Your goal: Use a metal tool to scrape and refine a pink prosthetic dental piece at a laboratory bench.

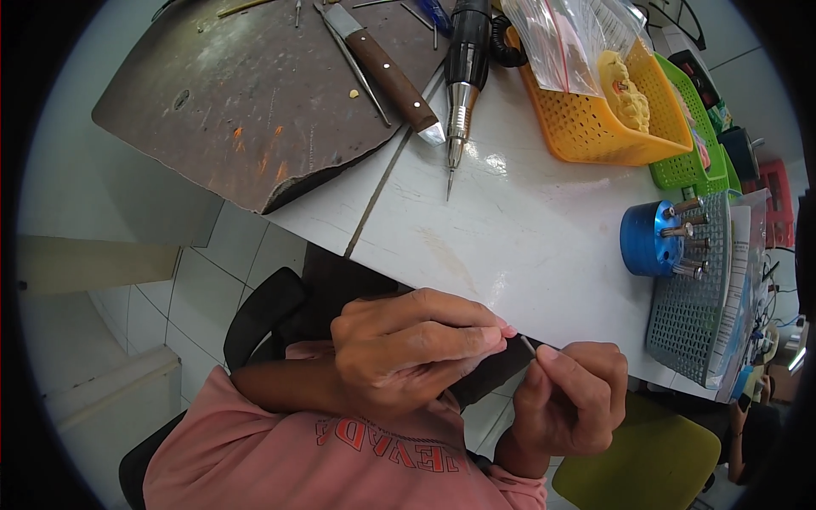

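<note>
Both my hands meet just past the front edge of the white table point(408, 238). My left hand point(412, 348) is closed in a pinch. A small pinkish bit point(508, 330) shows at its fingertips, too small to name. Between the thumb and forefinger of my right hand point(578, 395) is a thin metal rod point(528, 345), its end pointing toward the left fingertips. Whether the rod touches the pinkish bit, I cannot tell. Farther off lies a black and silver rotary handpiece point(463, 93), with a thin pointed bit at its tip.
A brown mat point(212, 102) bears a wooden-handled knife point(391, 68) and a slim metal tool point(361, 76). To the right stand an orange basket point(569, 140), a green basket point(676, 174), a blue round holder point(642, 238) with metal pegs, and a grey basket point(684, 327). A green chair point(646, 455) is nearby.
</note>
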Demonstrator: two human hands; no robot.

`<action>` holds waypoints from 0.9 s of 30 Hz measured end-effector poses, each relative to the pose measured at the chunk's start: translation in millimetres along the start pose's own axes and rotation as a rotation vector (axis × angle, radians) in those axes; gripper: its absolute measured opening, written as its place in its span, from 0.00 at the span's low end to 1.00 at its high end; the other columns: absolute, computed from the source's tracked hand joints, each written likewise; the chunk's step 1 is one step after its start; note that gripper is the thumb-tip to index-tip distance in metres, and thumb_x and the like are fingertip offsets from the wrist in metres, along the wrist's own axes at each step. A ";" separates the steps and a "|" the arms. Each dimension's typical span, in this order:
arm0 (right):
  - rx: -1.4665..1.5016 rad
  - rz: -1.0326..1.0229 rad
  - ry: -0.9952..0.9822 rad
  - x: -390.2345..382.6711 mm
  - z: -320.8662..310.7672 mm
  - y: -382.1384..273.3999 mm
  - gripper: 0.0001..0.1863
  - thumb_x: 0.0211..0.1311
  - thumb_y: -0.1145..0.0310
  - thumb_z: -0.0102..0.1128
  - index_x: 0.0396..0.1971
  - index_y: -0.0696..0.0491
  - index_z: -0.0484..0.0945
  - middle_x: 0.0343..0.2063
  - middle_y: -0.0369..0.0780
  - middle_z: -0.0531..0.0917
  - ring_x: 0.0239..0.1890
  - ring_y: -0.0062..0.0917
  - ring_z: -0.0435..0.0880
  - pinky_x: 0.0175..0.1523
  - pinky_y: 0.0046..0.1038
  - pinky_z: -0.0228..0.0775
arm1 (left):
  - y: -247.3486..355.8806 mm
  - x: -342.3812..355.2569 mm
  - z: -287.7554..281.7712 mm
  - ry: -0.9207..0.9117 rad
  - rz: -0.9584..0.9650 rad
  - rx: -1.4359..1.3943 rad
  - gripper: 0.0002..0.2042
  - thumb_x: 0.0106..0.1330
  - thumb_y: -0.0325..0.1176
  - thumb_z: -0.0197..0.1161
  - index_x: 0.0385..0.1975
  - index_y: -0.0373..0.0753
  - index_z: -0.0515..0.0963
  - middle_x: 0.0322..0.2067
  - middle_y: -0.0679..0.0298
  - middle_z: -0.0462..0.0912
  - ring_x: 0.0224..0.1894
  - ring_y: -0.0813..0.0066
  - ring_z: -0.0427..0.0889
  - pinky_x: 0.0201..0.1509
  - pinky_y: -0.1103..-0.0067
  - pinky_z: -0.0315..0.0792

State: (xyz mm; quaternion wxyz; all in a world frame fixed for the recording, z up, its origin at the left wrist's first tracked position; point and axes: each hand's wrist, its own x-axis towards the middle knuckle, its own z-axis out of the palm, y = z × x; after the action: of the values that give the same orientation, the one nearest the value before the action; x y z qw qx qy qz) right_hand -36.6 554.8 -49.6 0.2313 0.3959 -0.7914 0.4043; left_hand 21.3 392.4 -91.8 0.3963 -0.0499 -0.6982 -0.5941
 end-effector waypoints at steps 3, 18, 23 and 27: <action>0.001 -0.022 -0.016 1.3 3.0 0.2 0.08 0.57 0.73 0.74 0.36 0.56 0.85 0.22 0.36 0.76 0.23 0.23 0.72 0.27 0.24 0.58 | 0.5 -1.8 -0.5 0.002 -0.012 -0.013 0.14 0.53 0.16 0.76 0.40 0.34 0.86 0.37 0.56 0.90 0.33 0.69 0.92 0.32 0.81 0.85; 0.004 -0.038 -0.040 2.9 3.7 0.1 0.09 0.56 0.74 0.75 0.36 0.56 0.86 0.22 0.36 0.77 0.23 0.23 0.73 0.26 0.24 0.59 | 0.4 -1.9 -2.7 -0.026 -0.011 0.016 0.13 0.54 0.17 0.76 0.39 0.35 0.86 0.37 0.57 0.90 0.32 0.71 0.91 0.31 0.81 0.84; 0.007 -0.058 -0.047 3.1 3.6 0.9 0.09 0.56 0.75 0.75 0.36 0.57 0.86 0.22 0.37 0.77 0.23 0.24 0.73 0.26 0.24 0.59 | 0.0 -1.0 -2.5 -0.025 0.002 0.026 0.13 0.54 0.18 0.77 0.39 0.35 0.86 0.37 0.58 0.90 0.32 0.71 0.91 0.31 0.81 0.84; -0.008 -0.033 -0.020 3.1 4.7 0.8 0.09 0.56 0.75 0.75 0.36 0.57 0.86 0.21 0.36 0.77 0.23 0.24 0.73 0.26 0.24 0.59 | 0.1 -0.3 -1.8 -0.012 0.002 0.019 0.13 0.53 0.18 0.77 0.39 0.36 0.87 0.36 0.58 0.90 0.32 0.71 0.91 0.31 0.81 0.84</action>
State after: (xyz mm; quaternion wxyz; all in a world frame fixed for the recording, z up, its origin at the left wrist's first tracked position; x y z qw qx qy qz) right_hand -39.3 549.9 -50.6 0.2316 0.4120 -0.7887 0.3931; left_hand 22.4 390.9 -92.0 0.3933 -0.0504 -0.7062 -0.5866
